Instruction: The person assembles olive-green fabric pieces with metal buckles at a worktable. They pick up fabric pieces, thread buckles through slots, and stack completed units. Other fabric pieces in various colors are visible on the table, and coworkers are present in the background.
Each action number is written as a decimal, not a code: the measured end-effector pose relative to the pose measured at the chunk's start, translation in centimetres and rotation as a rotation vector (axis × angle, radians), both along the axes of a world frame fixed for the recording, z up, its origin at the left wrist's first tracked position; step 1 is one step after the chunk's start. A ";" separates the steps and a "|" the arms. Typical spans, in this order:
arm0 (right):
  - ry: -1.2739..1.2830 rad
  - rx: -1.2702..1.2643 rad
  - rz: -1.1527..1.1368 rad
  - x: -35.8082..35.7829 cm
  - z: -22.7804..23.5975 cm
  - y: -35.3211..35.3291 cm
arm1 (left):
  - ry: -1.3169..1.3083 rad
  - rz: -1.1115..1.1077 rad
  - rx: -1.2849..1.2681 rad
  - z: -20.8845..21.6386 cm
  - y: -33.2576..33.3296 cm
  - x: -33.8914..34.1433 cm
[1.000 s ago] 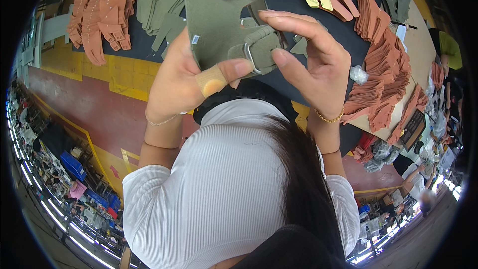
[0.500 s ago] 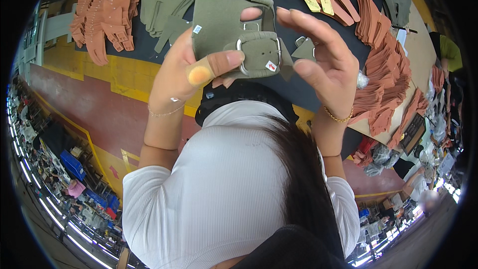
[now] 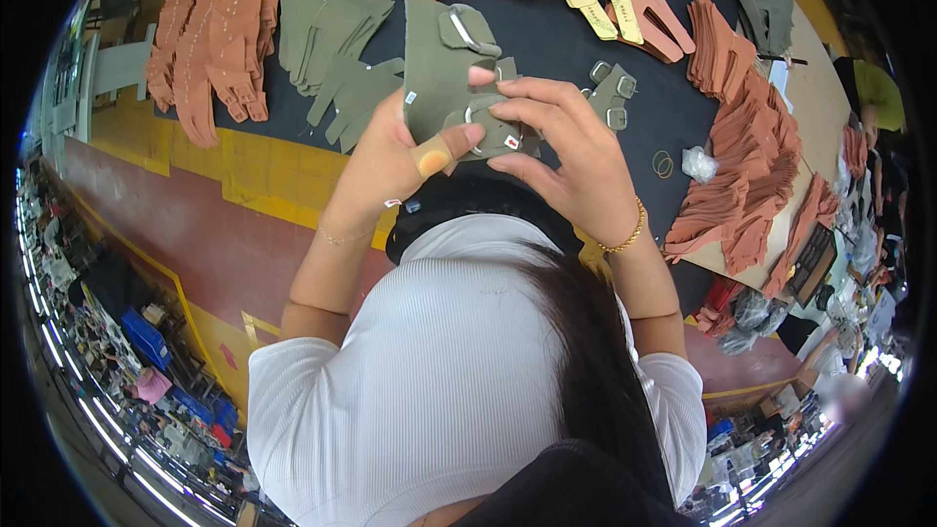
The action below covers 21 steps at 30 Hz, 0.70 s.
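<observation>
An olive-green shoe upper [image 3: 429,68] with straps and silver buckles is held up in front of me. My left hand [image 3: 400,151] grips its left side, with the thumb, wrapped in a plaster, pressed on the front by the lower buckle. My right hand [image 3: 576,156] curls around the right end of the lower strap, fingertips over the top and thumb at the bottom edge. A small white sticker with a red arrow [image 3: 512,142] shows on that strap. The right fingers partly cover the lower buckle.
On the dark table [image 3: 673,127] lie stacked green pieces [image 3: 327,29], rows of terracotta pieces [image 3: 220,29], and a terracotta heap [image 3: 737,176] at right. Yellow cut pieces [image 3: 590,0] lie at the back. Small green buckle straps [image 3: 612,98] and clear crumpled plastic [image 3: 699,165] sit right of my hand.
The green upper has moved lower and farther from the camera, so its top edge now shows. My right hand, held apart before, has come left onto the buckled strap.
</observation>
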State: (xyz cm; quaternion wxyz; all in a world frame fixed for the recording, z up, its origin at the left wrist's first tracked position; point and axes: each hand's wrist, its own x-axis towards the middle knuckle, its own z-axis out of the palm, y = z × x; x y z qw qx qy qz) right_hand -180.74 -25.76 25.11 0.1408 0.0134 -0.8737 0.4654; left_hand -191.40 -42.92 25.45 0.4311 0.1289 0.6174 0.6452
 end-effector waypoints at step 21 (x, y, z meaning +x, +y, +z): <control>0.080 -0.141 -0.003 1.9 -4.5 0.3 | 0.061 -0.208 -0.124 -2.5 1.3 -0.6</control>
